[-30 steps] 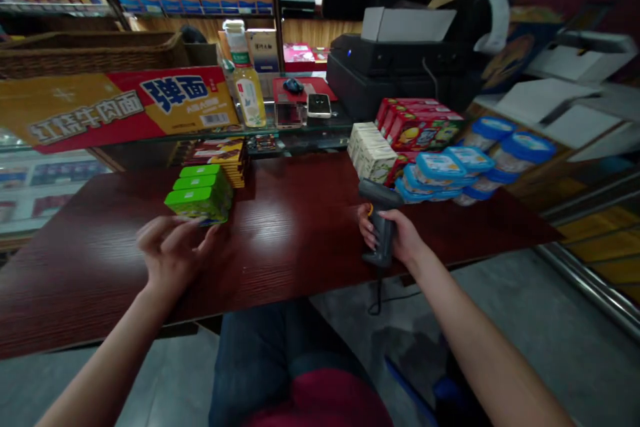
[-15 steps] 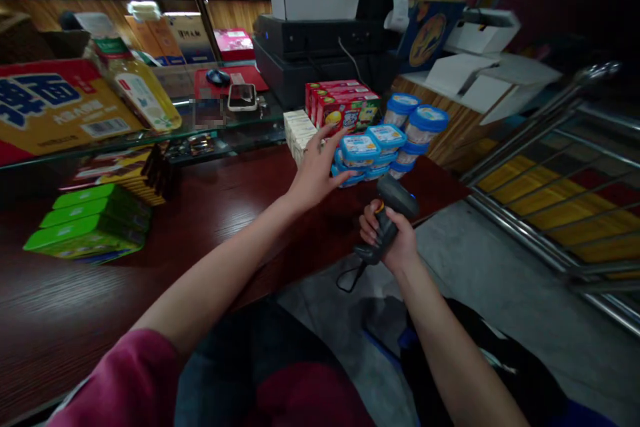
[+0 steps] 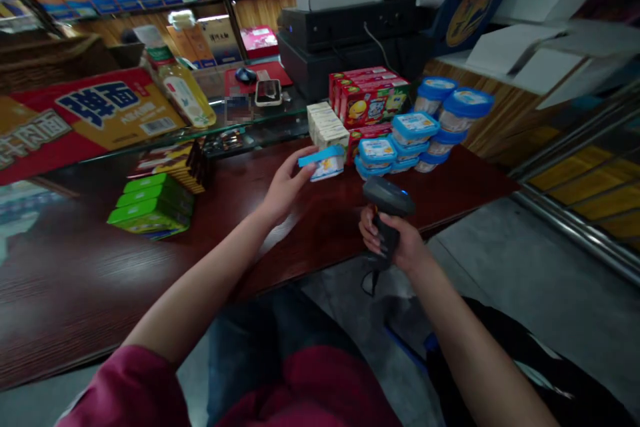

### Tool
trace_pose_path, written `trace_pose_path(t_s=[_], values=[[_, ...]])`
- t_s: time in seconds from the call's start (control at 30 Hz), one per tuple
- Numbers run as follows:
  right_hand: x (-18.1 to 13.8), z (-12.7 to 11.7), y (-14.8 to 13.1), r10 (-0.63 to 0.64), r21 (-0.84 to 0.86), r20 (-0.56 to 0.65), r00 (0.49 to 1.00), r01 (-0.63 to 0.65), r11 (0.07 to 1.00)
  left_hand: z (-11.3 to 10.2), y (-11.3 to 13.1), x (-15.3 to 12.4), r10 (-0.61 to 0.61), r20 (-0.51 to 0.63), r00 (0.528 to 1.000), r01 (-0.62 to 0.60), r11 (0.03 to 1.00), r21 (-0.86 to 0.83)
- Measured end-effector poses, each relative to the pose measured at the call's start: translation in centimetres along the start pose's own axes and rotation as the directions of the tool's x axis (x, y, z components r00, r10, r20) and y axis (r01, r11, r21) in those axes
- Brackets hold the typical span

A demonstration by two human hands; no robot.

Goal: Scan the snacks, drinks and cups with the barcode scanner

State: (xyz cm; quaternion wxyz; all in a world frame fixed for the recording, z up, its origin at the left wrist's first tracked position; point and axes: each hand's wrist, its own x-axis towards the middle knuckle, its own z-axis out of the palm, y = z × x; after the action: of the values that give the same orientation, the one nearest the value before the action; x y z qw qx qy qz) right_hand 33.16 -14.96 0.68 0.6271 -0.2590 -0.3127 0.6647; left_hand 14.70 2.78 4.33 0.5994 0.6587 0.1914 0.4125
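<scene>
My left hand (image 3: 290,183) grips a small blue-lidded plastic tub (image 3: 329,165), tilted, just above the counter in front of a row of pale small boxes (image 3: 327,127). In my right hand (image 3: 395,237) is a dark handheld barcode scanner (image 3: 387,203) with a small blue light glowing on top; its cable hangs below. Right of the held tub stand stacked tubs with blue lids (image 3: 377,151), and beyond them taller round blue-lidded containers (image 3: 467,107). Red printed boxes (image 3: 373,100) stand behind the stack.
On the dark red wooden counter (image 3: 240,227), green packs (image 3: 153,203) and brown-yellow packs (image 3: 173,163) lie at left. Behind are a noodle carton (image 3: 100,113), an oil bottle (image 3: 185,93), a phone (image 3: 269,92) and black machines (image 3: 345,33). A metal rail (image 3: 585,233) is at right.
My left hand has taken a tub from the top of the stack and moved it left. My right hand still holds the scanner. The camera view has shifted left.
</scene>
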Motion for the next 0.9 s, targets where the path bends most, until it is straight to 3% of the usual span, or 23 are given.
trace_pose_path(t_s=[0.13, 0.27, 0.37, 0.53, 0.77, 0.9], values=[[3.9, 2.9, 2.7, 0.244, -0.019, 0.127, 0.961, -0.243, 0.97, -7.3, 0.8, -5.0, -0.267, -0.092, 0.959, 0.226, 0.922, -0.314], [8.7, 6.9, 6.5, 0.369, -0.023, 0.225, 0.902, -0.374, 0.927, -13.4, 1.6, -8.6, -0.377, -0.192, 0.906, 0.265, 0.86, -0.437], [11.2, 9.2, 8.7, 0.387, -0.03, 0.242, 0.89, -0.392, 0.92, -15.8, 1.7, -10.6, -0.435, -0.256, 0.863, 0.259, 0.818, -0.514], [11.9, 10.3, 9.7, 0.402, -0.079, 0.222, 0.888, -0.394, 0.916, -16.8, 1.9, -11.7, -0.451, -0.206, 0.868, 0.231, 0.736, -0.636], [11.1, 10.7, 9.4, 0.415, -0.113, 0.211, 0.885, -0.4, 0.91, -16.0, 1.8, -11.1, -0.518, -0.201, 0.832, 0.242, 0.663, -0.708], [11.0, 11.0, 9.5, 0.433, -0.135, 0.192, 0.881, -0.413, 0.901, -15.2, 2.0, -11.2, -0.502, -0.174, 0.847, 0.227, 0.637, -0.737]])
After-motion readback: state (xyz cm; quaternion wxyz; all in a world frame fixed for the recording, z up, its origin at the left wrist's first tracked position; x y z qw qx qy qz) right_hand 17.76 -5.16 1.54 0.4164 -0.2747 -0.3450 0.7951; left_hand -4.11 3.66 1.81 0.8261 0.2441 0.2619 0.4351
